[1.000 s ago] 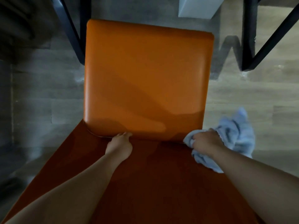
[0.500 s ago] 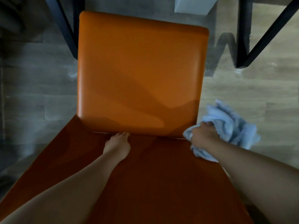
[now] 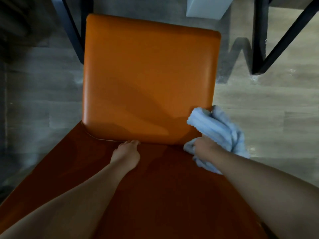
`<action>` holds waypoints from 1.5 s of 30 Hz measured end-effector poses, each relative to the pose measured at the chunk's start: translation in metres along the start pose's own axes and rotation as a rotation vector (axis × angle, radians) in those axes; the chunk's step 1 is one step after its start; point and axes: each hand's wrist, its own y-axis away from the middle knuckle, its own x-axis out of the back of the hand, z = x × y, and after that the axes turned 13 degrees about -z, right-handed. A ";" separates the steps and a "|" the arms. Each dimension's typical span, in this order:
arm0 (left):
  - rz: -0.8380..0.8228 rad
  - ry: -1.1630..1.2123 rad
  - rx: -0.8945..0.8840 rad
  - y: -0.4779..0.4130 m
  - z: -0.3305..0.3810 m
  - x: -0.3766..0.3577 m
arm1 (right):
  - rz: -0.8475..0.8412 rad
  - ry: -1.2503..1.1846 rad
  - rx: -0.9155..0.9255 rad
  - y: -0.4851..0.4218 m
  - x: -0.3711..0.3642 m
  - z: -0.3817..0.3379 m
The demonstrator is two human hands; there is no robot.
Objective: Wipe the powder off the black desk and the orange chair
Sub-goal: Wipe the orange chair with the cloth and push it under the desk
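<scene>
The orange chair fills the middle of the head view, its seat [image 3: 148,78] bright orange and its backrest [image 3: 155,195] darker, running toward me. My left hand [image 3: 126,153] rests on the backrest where it meets the seat's near edge, fingers pointing at the seam. My right hand [image 3: 205,147] grips a bunched light blue cloth [image 3: 217,128] at the seat's near right corner; part of the cloth lies over that corner and part hangs off the side. I see no powder on the seat. The black desk's top is out of view.
Black metal desk legs stand on the wooden floor at upper left [image 3: 72,31] and upper right [image 3: 260,49]. A pale grey box-like object [image 3: 207,6] sits beyond the chair at the top. Faint white dust marks the floor near the right leg [image 3: 291,71].
My right hand has moved the cloth from beside the chair up onto the seat's near right corner. My left hand stays at the seam.
</scene>
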 end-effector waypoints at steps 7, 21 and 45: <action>-0.017 -0.031 0.025 0.000 -0.001 0.004 | 0.229 0.014 -0.130 0.009 0.038 0.047; -0.028 -0.041 0.007 -0.001 0.007 0.001 | 0.302 0.137 -0.348 0.008 0.049 0.060; 0.071 -0.149 -0.027 0.023 -0.056 0.055 | -0.193 0.133 -0.107 0.006 -0.011 -0.056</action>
